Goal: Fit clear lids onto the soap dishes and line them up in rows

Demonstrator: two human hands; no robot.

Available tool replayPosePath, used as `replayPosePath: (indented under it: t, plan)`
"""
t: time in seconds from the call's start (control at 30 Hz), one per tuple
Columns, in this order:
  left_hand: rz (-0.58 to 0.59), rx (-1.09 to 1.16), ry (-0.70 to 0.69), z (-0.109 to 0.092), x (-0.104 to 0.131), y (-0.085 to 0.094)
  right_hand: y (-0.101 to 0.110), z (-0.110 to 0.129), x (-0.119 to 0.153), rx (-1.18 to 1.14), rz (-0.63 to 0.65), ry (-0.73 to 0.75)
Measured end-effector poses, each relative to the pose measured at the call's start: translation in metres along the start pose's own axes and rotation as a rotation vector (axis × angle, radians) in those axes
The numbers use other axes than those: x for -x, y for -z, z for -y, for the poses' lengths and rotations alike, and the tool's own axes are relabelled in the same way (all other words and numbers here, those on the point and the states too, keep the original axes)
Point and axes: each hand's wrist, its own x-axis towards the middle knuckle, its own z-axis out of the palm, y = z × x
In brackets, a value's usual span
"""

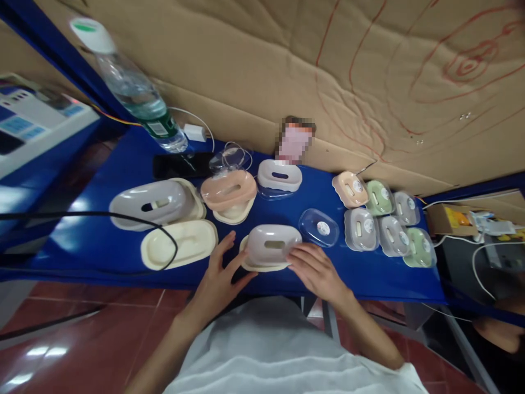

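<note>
A pale lilac oval dish (274,236) with a slot in its middle sits on a cream tray (262,267) at the table's front edge. My right hand (314,269) has its fingers pressed together on the dish's right end. At the left end, my left hand (223,276) has its fingers spread, with fingertips at the rim of the dish and tray. A clear lid (319,227) with a round white label lies just to the right. Left of my left hand is another cream tray (197,241).
Grey dishes (139,205), a peach dish (229,189) and a lilac dish (293,176) lie behind. Several lidded dishes (361,230) stand right. A water bottle (139,101) leans at back left; a black cable (102,215) crosses the left side. A phone (294,142) rests against cardboard.
</note>
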Motion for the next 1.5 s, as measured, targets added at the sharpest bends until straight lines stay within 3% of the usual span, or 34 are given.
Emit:
replayPosePath:
  t: [0.1, 0.17, 0.4, 0.57, 0.8, 0.97, 1.2, 1.5]
  plan:
    - [0.132, -0.044, -0.1, -0.001, -0.009, 0.004, -0.018, 0.01, 0.016, 0.007, 0.042, -0.033]
    - [0.161, -0.059, -0.13, -0.002, -0.012, 0.007, -0.027, 0.009, 0.019, 0.017, 0.065, -0.03]
    - [0.095, -0.144, -0.107, -0.001, -0.001, 0.016, -0.036, 0.002, 0.015, 0.012, 0.152, 0.04]
    - [0.079, -0.209, -0.119, 0.002, 0.006, 0.015, -0.041, 0.005, 0.012, 0.014, 0.135, 0.057]
    - [0.028, -0.232, -0.191, 0.002, 0.008, 0.014, -0.055, 0.014, 0.01, 0.089, -0.013, 0.028]
    - [-0.031, -0.269, -0.223, -0.006, 0.004, 0.011, -0.054, 0.012, 0.012, 0.164, 0.02, 0.05]
    - [-0.005, -0.279, -0.256, -0.011, -0.001, 0.006, -0.049, 0.01, 0.019, 0.172, 0.064, 0.011]
    - [0.086, -0.156, -0.222, -0.008, -0.004, 0.003, -0.059, 0.013, 0.014, 0.101, 0.057, -0.081]
